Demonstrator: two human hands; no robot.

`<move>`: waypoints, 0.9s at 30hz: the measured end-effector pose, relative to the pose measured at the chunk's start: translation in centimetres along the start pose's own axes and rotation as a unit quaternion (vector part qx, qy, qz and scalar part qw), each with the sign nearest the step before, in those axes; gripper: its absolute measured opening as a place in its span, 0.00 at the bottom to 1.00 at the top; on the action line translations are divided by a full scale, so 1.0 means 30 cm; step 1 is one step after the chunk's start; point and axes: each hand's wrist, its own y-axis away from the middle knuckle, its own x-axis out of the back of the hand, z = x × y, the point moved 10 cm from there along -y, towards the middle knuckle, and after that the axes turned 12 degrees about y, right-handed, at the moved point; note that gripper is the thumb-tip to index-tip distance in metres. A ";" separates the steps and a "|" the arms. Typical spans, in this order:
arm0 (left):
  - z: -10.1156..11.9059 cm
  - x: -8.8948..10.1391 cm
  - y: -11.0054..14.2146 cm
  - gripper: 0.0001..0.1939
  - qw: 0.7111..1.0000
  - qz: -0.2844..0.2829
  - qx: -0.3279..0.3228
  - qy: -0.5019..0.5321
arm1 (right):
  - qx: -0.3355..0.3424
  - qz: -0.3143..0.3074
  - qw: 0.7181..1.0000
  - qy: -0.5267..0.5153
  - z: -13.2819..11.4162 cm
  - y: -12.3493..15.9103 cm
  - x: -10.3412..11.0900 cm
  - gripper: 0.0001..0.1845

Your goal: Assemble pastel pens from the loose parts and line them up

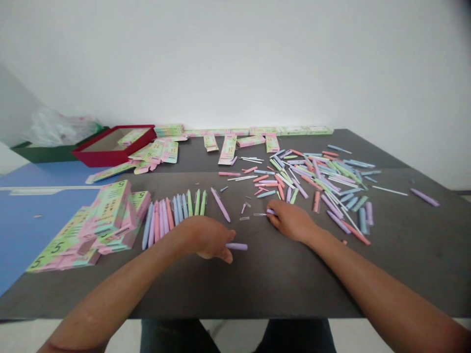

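Near the table's front, my left hand [211,240] closes its thumb and fingers on a purple pen barrel [237,246]; part of the barrel is hidden by the hand. To its right, my right hand [289,219] pinches a small purple pen piece [271,212] low over the tabletop. A clear thin part [259,214] lies at the tip of that piece; whether they are joined I cannot tell. Between the hands are a clear short tube [244,218] and other small pen bits. A whole purple pen [221,205] lies just beyond my left hand, beside a row of pastel pens [171,214].
Loose pen barrels, refills and caps form a pile [320,176] at the right. A stack of printed cartons [106,211] stands at the left. Behind it are a red box [106,158] and a green box [47,154] with plastic bags. More cartons line the wall.
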 end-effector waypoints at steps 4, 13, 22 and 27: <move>0.000 -0.002 -0.003 0.30 1.000 0.003 -0.004 0.000 | 0.001 0.006 1.000 0.001 0.001 0.000 0.000 0.06; 0.008 0.001 0.005 0.30 1.000 -0.003 -0.004 -0.002 | -0.007 -0.001 1.000 0.008 0.023 -0.003 -0.011 0.07; 0.005 0.001 0.009 0.29 1.000 -0.006 -0.010 0.002 | -0.055 -0.003 0.998 -0.004 0.102 0.007 -0.001 0.08; 0.004 0.003 0.007 0.29 1.000 0.001 -0.009 -0.005 | -0.084 0.040 0.996 -0.013 0.132 -0.008 0.036 0.09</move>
